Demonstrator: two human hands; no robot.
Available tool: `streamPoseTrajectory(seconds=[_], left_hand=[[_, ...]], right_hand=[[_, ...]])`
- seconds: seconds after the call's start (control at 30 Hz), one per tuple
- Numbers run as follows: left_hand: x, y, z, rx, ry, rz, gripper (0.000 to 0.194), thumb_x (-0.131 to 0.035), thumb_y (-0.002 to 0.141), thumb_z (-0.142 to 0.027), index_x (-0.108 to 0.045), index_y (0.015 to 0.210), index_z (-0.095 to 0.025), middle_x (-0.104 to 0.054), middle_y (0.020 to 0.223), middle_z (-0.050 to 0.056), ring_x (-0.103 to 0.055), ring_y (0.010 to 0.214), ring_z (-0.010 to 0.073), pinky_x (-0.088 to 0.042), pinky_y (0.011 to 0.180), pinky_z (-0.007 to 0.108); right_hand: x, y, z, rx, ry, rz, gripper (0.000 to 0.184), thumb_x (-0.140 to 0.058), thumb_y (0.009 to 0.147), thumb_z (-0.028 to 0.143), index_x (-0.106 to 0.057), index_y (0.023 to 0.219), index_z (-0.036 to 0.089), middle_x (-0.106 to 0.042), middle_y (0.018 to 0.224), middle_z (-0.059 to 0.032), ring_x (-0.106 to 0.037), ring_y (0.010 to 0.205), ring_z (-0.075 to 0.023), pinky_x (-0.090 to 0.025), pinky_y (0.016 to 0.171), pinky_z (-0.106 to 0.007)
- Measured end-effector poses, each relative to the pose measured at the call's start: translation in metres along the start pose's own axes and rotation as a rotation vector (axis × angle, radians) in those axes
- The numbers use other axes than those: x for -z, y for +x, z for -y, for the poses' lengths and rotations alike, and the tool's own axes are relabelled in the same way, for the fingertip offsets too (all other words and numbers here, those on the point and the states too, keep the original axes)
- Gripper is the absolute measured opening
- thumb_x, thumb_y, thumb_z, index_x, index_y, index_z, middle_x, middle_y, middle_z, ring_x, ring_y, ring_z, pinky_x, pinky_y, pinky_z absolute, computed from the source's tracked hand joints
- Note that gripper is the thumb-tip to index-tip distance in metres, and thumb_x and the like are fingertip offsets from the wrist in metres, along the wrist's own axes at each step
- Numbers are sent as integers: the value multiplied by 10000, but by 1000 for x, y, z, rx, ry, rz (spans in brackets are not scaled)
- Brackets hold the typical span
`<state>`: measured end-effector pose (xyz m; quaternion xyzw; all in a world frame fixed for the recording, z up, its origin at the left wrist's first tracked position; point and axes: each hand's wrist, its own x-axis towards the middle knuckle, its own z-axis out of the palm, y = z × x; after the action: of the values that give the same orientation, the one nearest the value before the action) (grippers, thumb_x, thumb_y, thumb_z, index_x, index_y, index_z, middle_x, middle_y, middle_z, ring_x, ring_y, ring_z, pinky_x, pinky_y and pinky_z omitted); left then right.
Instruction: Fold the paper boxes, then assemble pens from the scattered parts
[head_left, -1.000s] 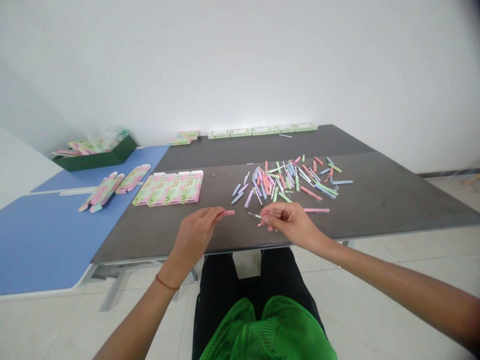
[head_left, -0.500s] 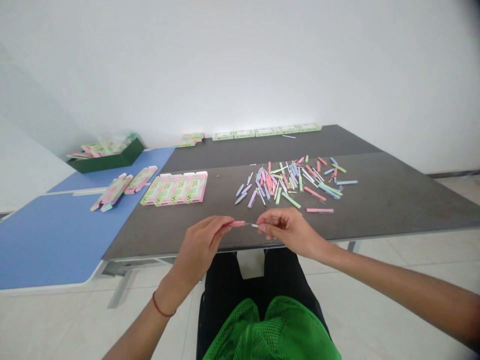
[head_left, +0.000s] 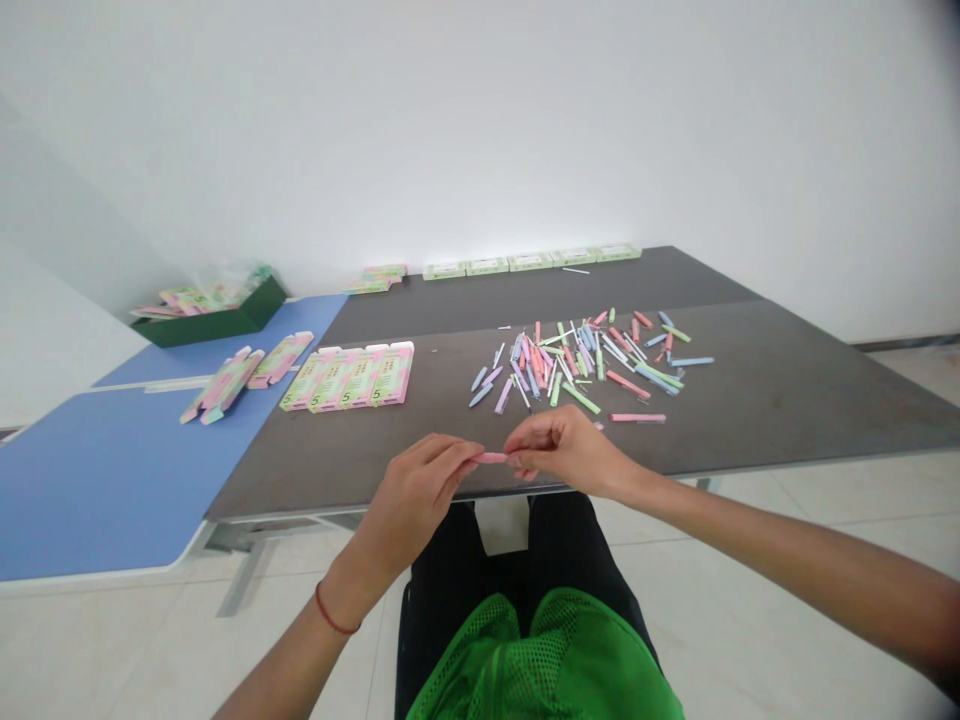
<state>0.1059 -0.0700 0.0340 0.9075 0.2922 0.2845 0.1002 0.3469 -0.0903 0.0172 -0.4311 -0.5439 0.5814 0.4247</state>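
Note:
My left hand (head_left: 420, 490) and my right hand (head_left: 562, 450) meet above the near edge of the dark table, pinching a slim pink pen body (head_left: 491, 458) between their fingertips. The thin white-tipped piece seen earlier is hidden inside my right fingers or the pink body; I cannot tell which. Beyond my right hand lies a loose heap of pastel pink, blue and green pen parts (head_left: 577, 365). A single pink pen part (head_left: 637, 418) lies apart from it, nearest my right hand.
A row of pastel printed cartons (head_left: 349, 375) lies on the dark table (head_left: 787, 400), left of the heap. More cartons (head_left: 529, 262) line the far edge. Flattened cartons (head_left: 223, 385) rest on the blue table (head_left: 112, 490), with a dark green tray (head_left: 217, 325) behind.
My hands have come closer together. The thin white-tipped piece, visible between them earlier, no longer shows, and the pink body now spans the gap between my fingers.

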Motion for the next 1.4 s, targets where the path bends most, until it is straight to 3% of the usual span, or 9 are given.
streamPoseTrajectory(seconds=[0.1, 0.23, 0.47, 0.67, 0.77, 0.9, 1.07, 1.23, 1.4], left_hand=[[-3, 0, -2, 43, -67, -8, 187, -534, 1050, -244, -701, 1127, -210, -752, 1058, 72, -712, 952, 189, -566, 871, 320], [-7, 2, -5, 102, -154, -16, 159, -573, 1032, -243, -707, 1113, -211, -755, 1036, 55, -712, 925, 175, -548, 857, 297], [-7, 5, -10, 178, -264, -31, 123, -635, 996, -265, -729, 1051, -209, -753, 959, 31, -690, 853, 160, -528, 792, 267], [-7, 3, -8, 192, -327, -11, 136, -647, 988, -266, -744, 1072, -219, -778, 994, 34, -718, 871, 174, -553, 815, 281], [-7, 2, -6, 155, -300, 21, 163, -620, 1011, -283, -720, 1125, -223, -774, 1034, 35, -721, 886, 168, -550, 829, 272], [-6, 1, -5, 73, -124, 145, 289, -450, 1079, -250, -634, 1299, -216, -719, 1072, 67, -697, 900, 176, -536, 825, 287], [-14, 0, 0, 58, 99, 239, 289, -356, 1101, -268, -576, 1274, -195, -665, 1031, 66, -662, 831, 194, -511, 752, 299], [-26, -2, 9, 93, 97, 225, 261, -321, 1118, -306, -558, 1145, -200, -687, 1056, 58, -678, 841, 200, -487, 746, 302], [-32, -6, 19, 125, 68, 189, 278, -314, 1123, -323, -562, 1141, -200, -706, 1056, 55, -682, 833, 186, -472, 746, 299]], right_hand=[[-7, 3, -1, -19, 155, -85, 302, -886, 698, 373, -738, 865, 170, -733, 723, -22, -677, 648, -159, -564, 620, -308], [-23, 6, -1, 18, 291, -200, 279, -851, 740, 384, -741, 889, 176, -654, 740, 15, -543, 623, -90, -427, 561, -228], [-35, 11, -6, -90, 427, -232, 370, -800, 769, 514, -730, 870, 165, -631, 770, -13, -553, 670, -122, -411, 568, -246], [-35, 8, -4, -167, 430, -167, 429, -763, 811, 581, -721, 891, 162, -642, 747, -23, -571, 624, -133, -415, 522, -250], [-33, 7, -2, -158, 423, -143, 411, -737, 843, 568, -721, 910, 163, -648, 763, -28, -574, 617, -126, -417, 501, -230], [-30, 8, -2, -242, 418, -88, 333, -724, 872, 500, -700, 929, 173, -652, 765, -28, -584, 595, -118, -382, 460, -201], [-27, 12, -7, -281, 351, -65, 348, -714, 888, 516, -667, 933, 174, -651, 763, -27, -570, 561, -112, -342, 427, -191], [-21, 18, -12, -329, 363, -144, 464, -674, 884, 642, -605, 979, 193, -647, 821, -32, -520, 519, -97, -269, 390, -188], [-6, 22, -14, -316, 257, -141, 583, -536, 897, 767, -580, 1036, 203, -667, 897, -67, -623, 598, -159, -394, 421, -234]])
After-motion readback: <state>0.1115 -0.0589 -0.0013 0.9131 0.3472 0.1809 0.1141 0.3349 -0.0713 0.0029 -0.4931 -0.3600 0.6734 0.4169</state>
